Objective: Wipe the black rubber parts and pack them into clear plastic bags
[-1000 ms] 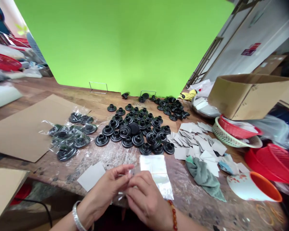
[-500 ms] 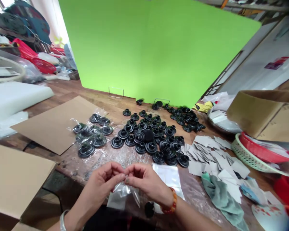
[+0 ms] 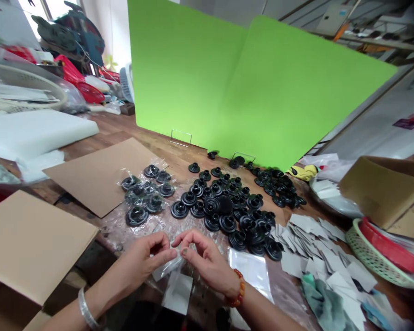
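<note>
My left hand (image 3: 148, 257) and my right hand (image 3: 202, 262) meet at the table's near edge, both pinching the top of a small clear plastic bag (image 3: 174, 282) that hangs down between them. A grey card shows inside the bag. Just beyond my fingers lies a heap of loose black round parts (image 3: 227, 207). Left of that heap, several of the same parts lie sealed in clear bags (image 3: 146, 195). A stack of empty clear bags (image 3: 253, 271) lies by my right wrist.
A pile of grey cards (image 3: 313, 243) and a green rag (image 3: 322, 303) lie at right. Baskets (image 3: 376, 257) and a cardboard box (image 3: 382, 188) stand further right. A cardboard sheet (image 3: 100, 174) and an open box flap (image 3: 27, 239) are at left; a green screen (image 3: 248, 87) stands behind.
My head has turned left and up, so the table has shifted right in view. My hands have lifted the small bag off the table and hold it at its top edge.
</note>
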A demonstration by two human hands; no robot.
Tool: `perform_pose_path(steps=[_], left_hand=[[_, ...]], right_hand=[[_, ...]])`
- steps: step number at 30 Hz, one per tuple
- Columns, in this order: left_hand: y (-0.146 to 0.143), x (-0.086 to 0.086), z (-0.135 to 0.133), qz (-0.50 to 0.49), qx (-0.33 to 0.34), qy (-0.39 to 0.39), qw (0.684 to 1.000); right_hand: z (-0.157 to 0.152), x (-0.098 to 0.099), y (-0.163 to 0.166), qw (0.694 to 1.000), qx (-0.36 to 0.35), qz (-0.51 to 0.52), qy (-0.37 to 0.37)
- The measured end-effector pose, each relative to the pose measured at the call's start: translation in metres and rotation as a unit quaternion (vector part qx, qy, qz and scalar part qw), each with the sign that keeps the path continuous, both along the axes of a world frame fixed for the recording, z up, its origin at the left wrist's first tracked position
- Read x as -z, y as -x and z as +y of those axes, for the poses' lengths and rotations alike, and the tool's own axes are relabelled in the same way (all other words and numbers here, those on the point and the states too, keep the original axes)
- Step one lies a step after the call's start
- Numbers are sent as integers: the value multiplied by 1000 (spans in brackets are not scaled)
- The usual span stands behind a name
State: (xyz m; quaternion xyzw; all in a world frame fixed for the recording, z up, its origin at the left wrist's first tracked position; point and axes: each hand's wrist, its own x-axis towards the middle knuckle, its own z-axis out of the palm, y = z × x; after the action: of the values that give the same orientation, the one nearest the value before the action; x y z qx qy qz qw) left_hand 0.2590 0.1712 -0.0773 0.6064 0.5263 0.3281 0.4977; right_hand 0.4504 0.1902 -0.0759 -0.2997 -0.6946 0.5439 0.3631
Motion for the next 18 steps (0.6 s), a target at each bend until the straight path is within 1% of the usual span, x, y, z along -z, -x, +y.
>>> perform_pose_path(steps=[2, 4, 6, 7, 9, 11, 13, 14, 16, 18], left_hand=[[7, 1, 1, 3, 3, 0, 1000], [11, 0, 2, -32, 5, 14, 999], [13, -2, 1, -71, 22, 34, 997], [14, -3, 1, -80, 32, 31, 996], [15, -5, 1, -70, 31, -11, 997], [17, -6, 2, -47, 12, -65, 997], [20, -5, 4, -32, 4, -87, 996], [21, -4, 5, -27, 12, -86, 996], [23, -3, 6, -12, 34, -83, 996], [25, -3, 5, -11, 44, -69, 997]], right_hand=[[4, 3, 1, 1000, 9, 9, -3], [8, 3, 2, 999, 22, 10, -27], [12, 2, 3, 998, 15, -5, -63], [13, 0, 4, 997, 3, -16, -80], [15, -3, 7, 993, -33, -48, -99], [17, -6, 9, 991, -56, -77, -91], [19, -9, 12, 994, -61, -76, -51], [19, -9, 13, 996, -64, -55, -15], [20, -7, 14, 991, -92, 21, 92], [21, -1, 17, 965, -119, 99, 211]])
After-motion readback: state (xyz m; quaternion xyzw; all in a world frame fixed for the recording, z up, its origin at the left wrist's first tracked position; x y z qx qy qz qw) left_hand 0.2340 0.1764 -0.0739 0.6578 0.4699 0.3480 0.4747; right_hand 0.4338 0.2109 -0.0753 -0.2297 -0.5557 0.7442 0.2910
